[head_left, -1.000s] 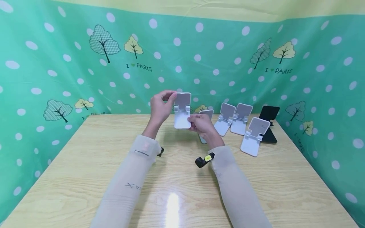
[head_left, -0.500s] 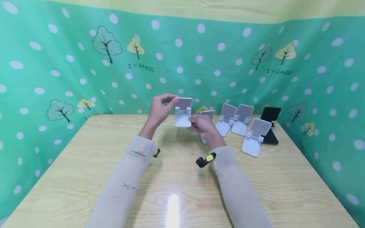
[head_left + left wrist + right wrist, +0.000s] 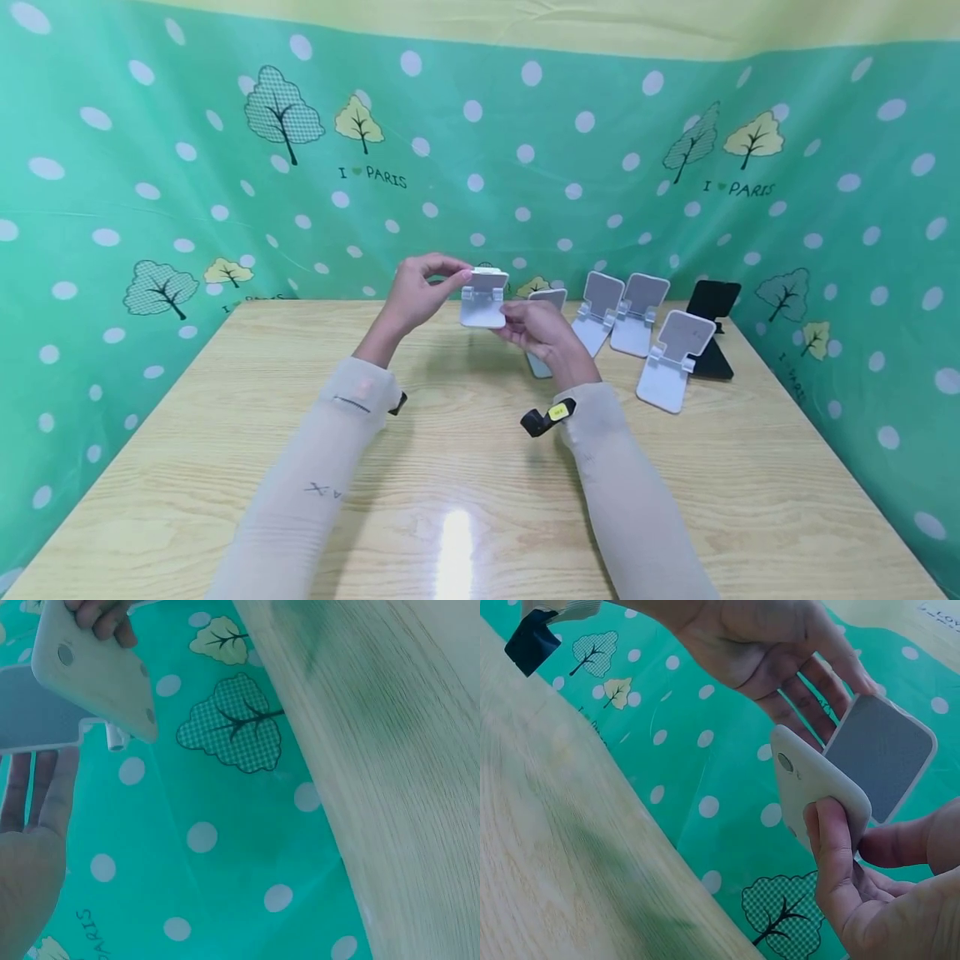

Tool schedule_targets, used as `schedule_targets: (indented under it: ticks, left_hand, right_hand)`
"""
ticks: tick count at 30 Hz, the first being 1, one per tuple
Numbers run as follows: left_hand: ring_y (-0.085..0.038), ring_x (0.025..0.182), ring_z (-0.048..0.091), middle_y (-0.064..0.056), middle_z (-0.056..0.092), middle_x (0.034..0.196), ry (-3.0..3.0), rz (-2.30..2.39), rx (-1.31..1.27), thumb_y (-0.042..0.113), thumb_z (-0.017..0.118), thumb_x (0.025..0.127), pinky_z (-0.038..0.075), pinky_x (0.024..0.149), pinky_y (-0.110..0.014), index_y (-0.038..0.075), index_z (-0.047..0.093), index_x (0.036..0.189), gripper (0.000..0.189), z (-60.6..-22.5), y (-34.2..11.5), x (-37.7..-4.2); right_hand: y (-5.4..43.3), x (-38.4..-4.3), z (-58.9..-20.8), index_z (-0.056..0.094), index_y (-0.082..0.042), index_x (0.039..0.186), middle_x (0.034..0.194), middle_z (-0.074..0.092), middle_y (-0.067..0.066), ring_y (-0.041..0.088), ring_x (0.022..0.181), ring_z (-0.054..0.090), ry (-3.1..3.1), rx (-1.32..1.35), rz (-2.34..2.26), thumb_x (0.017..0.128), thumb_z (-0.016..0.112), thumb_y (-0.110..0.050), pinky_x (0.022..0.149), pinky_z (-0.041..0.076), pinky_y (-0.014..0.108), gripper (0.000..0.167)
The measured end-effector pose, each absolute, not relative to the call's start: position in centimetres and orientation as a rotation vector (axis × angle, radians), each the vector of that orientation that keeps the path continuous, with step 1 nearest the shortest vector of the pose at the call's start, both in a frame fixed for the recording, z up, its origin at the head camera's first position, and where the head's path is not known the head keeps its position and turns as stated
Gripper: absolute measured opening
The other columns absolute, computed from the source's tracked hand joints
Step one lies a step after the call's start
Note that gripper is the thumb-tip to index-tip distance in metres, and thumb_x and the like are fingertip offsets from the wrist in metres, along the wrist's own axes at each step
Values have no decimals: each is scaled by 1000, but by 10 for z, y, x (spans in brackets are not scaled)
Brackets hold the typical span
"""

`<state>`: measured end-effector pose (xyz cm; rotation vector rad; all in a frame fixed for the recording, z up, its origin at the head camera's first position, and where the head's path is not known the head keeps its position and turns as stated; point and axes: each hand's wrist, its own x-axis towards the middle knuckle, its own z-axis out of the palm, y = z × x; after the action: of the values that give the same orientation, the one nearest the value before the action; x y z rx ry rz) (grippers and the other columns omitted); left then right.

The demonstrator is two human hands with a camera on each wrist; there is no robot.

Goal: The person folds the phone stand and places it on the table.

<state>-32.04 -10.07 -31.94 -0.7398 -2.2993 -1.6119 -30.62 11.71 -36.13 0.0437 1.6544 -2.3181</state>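
Observation:
Both hands hold a white phone stand (image 3: 482, 313) above the far part of the table, its grey-padded upper plate (image 3: 885, 757) standing at an angle to its base. With thumb and fingers, my left hand (image 3: 423, 287) pinches the plate's top edge. The base's lower right edge is gripped by my right hand (image 3: 542, 332), its thumb on the inner face and its fingers on the underside. In the left wrist view the pale underside shows round pads. Just behind my right hand, another phone stand (image 3: 542, 367) is partly hidden.
Three white phone stands, a rear one (image 3: 602, 296), its neighbour (image 3: 642, 300) and a nearer one (image 3: 663, 379), stand on the right of the wooden table (image 3: 247, 433). A black stand (image 3: 712, 298) is behind the nearer one. A green dotted curtain (image 3: 450, 167) encloses the back and sides.
The held stand's upper plate has tilted and looks shorter in the head view. My left hand has moved down with its top edge, while my right hand keeps its grip nearly in place.

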Motion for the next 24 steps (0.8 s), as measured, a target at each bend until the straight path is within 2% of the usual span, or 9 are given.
schedule_targets:
  ticks: [8, 18, 24]
  left_hand:
    - [-26, 106, 67, -15, 71, 112, -2275, -1706, -806, 17, 76, 94, 60, 93, -31, -1, 76, 107, 22, -320, -105, -320]
    - [-25, 104, 64, -15, 66, 109, -2242, -1756, -903, 6, 78, 91, 59, 93, -29, -6, 75, 105, 19, -323, -108, -318]
    - [-25, 104, 63, -16, 66, 108, -2204, -1790, -960, 2, 78, 89, 59, 95, -31, -7, 75, 103, 16, -323, -110, -320]
  right_hand:
    - [119, -306, -358, 48, 12, 140, 132, 57, 26, 25, 99, 69, 1618, 53, -2338, 103, 51, 2, 92, 60, 31, 38]
    - [121, -306, -358, 48, 13, 140, 115, 62, 19, 22, 92, 68, 1546, 41, -2363, 105, 50, 1, 85, 62, 27, 37]
    - [124, -305, -356, 45, 10, 145, 116, 64, 17, 21, 94, 70, 1453, 50, -2380, 106, 48, -1, 89, 61, 28, 40]
